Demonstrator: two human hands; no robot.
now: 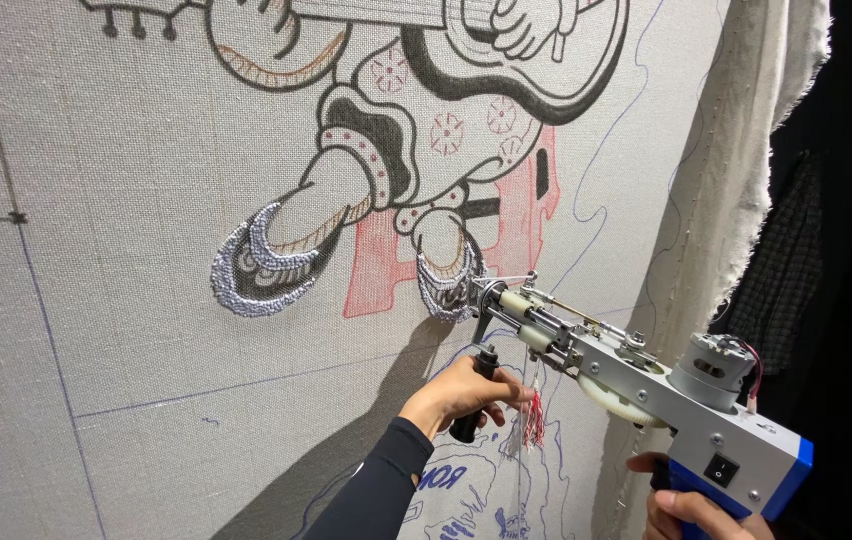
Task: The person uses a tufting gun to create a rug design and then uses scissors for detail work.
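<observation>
A person's right hand (pixel 691 510) wraps the blue rear grip of a tufting gun (pixel 636 375) at the near right edge of the scene, fingers curled around the handle just below the rocker switch. Farther left, the left hand (pixel 461 395), in a black sleeve (pixel 376 490), is clenched around the gun's black front handle (pixel 476 395). The tool hangs between both hands with its needle tip pressed against the stretched grey backing cloth (pixel 126 300), touching the lower edge of a silvery tufted shoe (pixel 446 285) in a cartoon figure drawn on the fabric.

The gun looks rigid and fairly heavy, all bare metal plates, a white gear and an exposed motor (pixel 711 370), so a two-handed hold at the rear grip and front handle appears the sound way to take it; the open gear and the needle end seem poor places for fingers.

A strand of red and white yarn (pixel 534 415) dangles beneath the mechanism. To the left, a second finished silver shoe (pixel 266 265) stands out from the cloth, and red shading (pixel 376 265) fills a patch between the two. Blue outline drawings (pixel 486 490) run across the lower fabric, and frayed cloth edges (pixel 746 170) hang at the far right against a dark background.
</observation>
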